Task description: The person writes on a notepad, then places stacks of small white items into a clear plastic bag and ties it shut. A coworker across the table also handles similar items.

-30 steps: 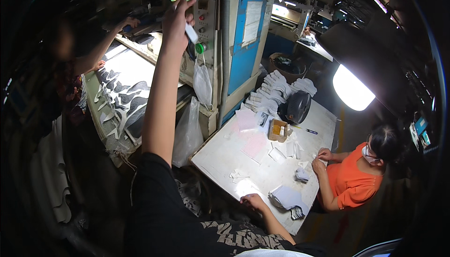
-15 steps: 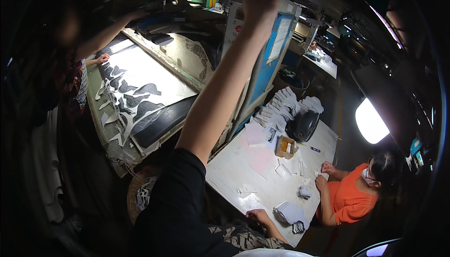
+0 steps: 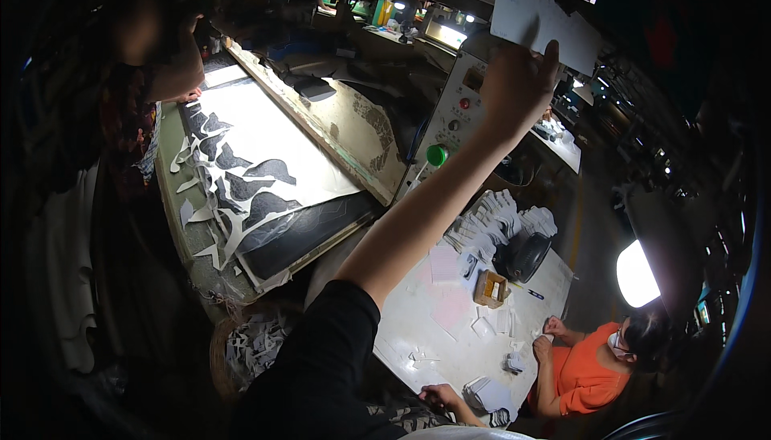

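My left hand is raised at the upper right at the end of a long outstretched arm in a black sleeve. It meets the lower edge of a stiff white sheet with handwriting and a ragged right side. The thumb stands up in front of the sheet, and the fingers appear closed on that edge, though their grip is partly hidden. Behind the arm stands a grey control box with a red button and a green knob. My right hand rests with curled fingers at the near edge of the white table; nothing shows in it.
Stacks of white cut pieces, a small box and a grey-white stack lie on the table. A person in orange works at right; another stands beside a lit cutting bed. A scrap basket stands below.
The view has shifted, so the table and machine sit lower. My left hand is lower and further right, with more of the white sheet showing. My right hand stays at the table's edge.
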A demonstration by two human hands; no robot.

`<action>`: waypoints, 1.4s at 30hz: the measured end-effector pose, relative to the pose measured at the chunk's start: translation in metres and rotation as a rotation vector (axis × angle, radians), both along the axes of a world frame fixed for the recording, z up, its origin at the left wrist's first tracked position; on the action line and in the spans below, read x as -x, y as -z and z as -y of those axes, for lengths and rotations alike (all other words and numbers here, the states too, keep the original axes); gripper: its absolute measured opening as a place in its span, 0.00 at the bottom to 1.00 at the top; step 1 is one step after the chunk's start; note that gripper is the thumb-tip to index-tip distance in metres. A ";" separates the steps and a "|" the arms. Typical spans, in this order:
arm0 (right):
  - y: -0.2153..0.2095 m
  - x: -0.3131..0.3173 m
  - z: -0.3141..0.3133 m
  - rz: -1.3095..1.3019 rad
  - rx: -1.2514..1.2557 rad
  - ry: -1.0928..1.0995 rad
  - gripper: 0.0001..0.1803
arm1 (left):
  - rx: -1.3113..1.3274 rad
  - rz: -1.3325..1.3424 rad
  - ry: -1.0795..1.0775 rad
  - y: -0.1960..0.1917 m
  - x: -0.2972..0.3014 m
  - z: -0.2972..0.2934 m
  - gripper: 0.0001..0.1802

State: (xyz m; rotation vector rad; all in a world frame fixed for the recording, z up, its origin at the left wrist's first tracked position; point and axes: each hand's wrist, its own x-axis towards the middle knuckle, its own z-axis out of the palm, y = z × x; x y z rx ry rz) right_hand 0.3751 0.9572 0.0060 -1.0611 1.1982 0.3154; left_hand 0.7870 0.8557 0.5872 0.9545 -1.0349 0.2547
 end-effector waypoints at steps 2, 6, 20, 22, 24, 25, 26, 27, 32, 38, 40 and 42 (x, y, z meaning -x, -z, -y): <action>0.004 -0.004 0.002 -0.028 0.019 0.004 0.19 | 0.055 0.010 -0.065 0.000 0.004 0.007 0.24; 0.012 0.001 0.010 0.003 -0.008 -0.042 0.20 | 0.004 0.090 -0.071 0.005 0.008 -0.001 0.20; -0.003 -0.002 0.005 0.109 0.036 -0.036 0.19 | -0.131 -0.065 -0.009 0.247 0.073 -0.130 0.20; -0.004 -0.005 0.005 0.152 0.058 -0.045 0.19 | -0.394 0.066 -0.028 0.299 0.069 -0.155 0.19; 0.006 0.002 0.003 0.167 0.066 -0.037 0.20 | -0.532 0.042 0.043 0.325 0.083 -0.164 0.22; 0.004 0.003 0.003 0.189 0.028 -0.023 0.20 | -0.596 -0.045 0.109 0.344 0.083 -0.171 0.20; 0.001 0.004 0.004 0.208 -0.011 -0.019 0.20 | -0.661 -0.138 0.164 0.364 0.085 -0.178 0.19; -0.006 0.006 0.004 0.239 -0.053 0.000 0.22 | -0.649 -0.311 0.219 0.376 0.096 -0.183 0.19; -0.012 0.017 0.007 0.306 -0.113 -0.022 0.24 | -0.598 -0.966 0.341 0.427 0.163 -0.194 0.15; -0.044 0.071 -0.002 0.343 -0.211 -0.174 0.29 | -0.520 -1.440 0.627 0.430 0.202 -0.178 0.16; -0.078 0.100 -0.003 0.385 -0.139 -0.229 0.29 | -0.358 -1.550 0.863 0.435 0.177 -0.176 0.16; -0.100 0.138 -0.008 0.363 -0.049 -0.164 0.26 | -0.157 -1.482 0.849 0.436 0.166 -0.162 0.18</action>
